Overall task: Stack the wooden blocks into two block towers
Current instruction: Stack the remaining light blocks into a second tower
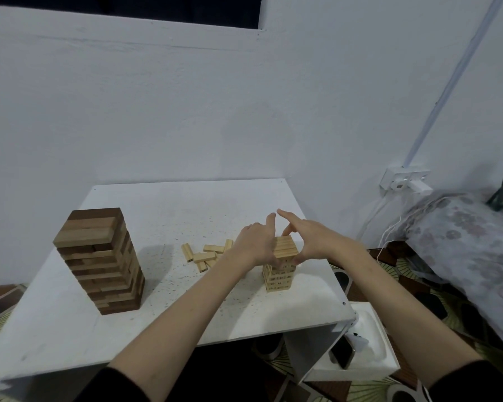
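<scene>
- Worktop point(186, 320): white, speckled surface carrying both block towers and the loose blocks; its far edge meets a pale wall.
- Large tower point(99, 259): dark and light brown wooden blocks in crossed layers, standing at 9 o'clock on the worktop, well apart from both hands.
- Small tower point(280, 268): pale wooden blocks at 3 o'clock on the worktop, near the right edge; small dark printed marks show on the block sides, too small to read.
- Left hand point(254, 245): pressed against the left side of the small tower's upper layers, index finger extended upward, remaining fingers curved toward the blocks; whether they grip cannot be told.
- Right hand point(308, 236): set against the right side of the same upper layers, index finger pointing toward 10 o'clock, thumb lying on the tower's side; the two hands flank the tower closely.
- Loose blocks point(206, 253): a small scatter of pale blocks lying flat at the worktop centre, just left of the left hand.
- Wall socket point(404, 181): white, at 2 o'clock, with a plug and white cable attached; no legible label.
</scene>
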Demonstrator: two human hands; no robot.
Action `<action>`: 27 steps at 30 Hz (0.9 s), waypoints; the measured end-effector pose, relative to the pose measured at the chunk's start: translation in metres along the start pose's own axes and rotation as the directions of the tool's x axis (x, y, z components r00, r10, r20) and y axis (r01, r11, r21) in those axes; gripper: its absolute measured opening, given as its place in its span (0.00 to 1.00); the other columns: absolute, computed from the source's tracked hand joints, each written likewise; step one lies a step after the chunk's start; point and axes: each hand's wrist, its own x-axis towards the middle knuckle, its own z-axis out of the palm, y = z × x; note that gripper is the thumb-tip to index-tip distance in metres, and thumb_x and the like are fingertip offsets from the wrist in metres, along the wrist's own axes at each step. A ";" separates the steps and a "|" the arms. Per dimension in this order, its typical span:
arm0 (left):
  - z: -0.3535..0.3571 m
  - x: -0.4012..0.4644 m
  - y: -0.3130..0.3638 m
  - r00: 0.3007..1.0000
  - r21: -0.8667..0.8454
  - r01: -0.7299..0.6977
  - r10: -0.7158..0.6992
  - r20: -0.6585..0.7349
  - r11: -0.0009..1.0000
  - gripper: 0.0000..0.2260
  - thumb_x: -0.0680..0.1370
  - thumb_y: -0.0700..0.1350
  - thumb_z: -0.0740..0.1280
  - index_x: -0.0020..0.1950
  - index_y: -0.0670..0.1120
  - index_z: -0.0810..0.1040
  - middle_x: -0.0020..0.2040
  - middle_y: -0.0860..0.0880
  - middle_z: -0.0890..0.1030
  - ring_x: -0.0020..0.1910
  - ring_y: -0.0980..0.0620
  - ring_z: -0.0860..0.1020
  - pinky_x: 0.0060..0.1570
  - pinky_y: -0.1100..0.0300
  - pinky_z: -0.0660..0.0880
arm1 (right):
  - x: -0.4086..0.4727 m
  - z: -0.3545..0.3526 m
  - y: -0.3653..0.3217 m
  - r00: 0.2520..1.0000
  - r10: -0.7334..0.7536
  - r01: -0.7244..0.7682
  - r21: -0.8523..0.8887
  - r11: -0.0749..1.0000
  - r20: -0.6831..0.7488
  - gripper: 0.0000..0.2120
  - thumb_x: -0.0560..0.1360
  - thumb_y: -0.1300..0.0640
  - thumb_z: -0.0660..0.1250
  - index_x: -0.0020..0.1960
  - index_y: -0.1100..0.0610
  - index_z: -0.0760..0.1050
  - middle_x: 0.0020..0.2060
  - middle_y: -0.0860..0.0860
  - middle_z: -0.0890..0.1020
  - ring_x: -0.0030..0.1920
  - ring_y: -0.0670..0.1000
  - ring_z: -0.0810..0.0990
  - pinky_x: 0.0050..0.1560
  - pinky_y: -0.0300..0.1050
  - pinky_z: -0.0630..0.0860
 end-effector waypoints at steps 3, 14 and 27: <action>0.000 0.000 -0.001 1.000 0.001 0.001 -0.001 0.013 1.000 0.52 0.65 0.52 0.78 0.76 0.43 0.47 0.59 0.44 0.77 0.59 0.45 0.74 0.56 0.54 0.72 | -0.001 -0.001 0.000 1.000 -0.004 0.005 -0.017 1.000 0.004 0.55 0.66 0.59 0.77 0.77 0.46 0.41 0.65 0.45 0.73 0.64 0.52 0.70 0.65 0.48 0.67; -0.036 -0.031 -0.051 0.970 -0.320 0.057 -0.129 -0.208 0.946 0.28 0.76 0.57 0.66 0.71 0.47 0.64 0.63 0.48 0.75 0.61 0.49 0.73 0.58 0.54 0.72 | -0.004 -0.016 -0.028 0.991 -0.048 0.065 0.141 0.988 -0.122 0.37 0.71 0.53 0.74 0.74 0.47 0.59 0.66 0.48 0.72 0.66 0.49 0.68 0.63 0.42 0.67; 0.042 -0.075 -0.133 0.892 -0.336 0.143 -0.269 -0.363 0.931 0.12 0.79 0.38 0.61 0.61 0.41 0.75 0.57 0.44 0.76 0.58 0.47 0.73 0.55 0.63 0.67 | 0.039 0.113 -0.100 0.948 -0.010 0.111 0.301 0.947 -0.319 0.12 0.78 0.61 0.62 0.60 0.58 0.77 0.55 0.52 0.77 0.56 0.50 0.77 0.58 0.43 0.73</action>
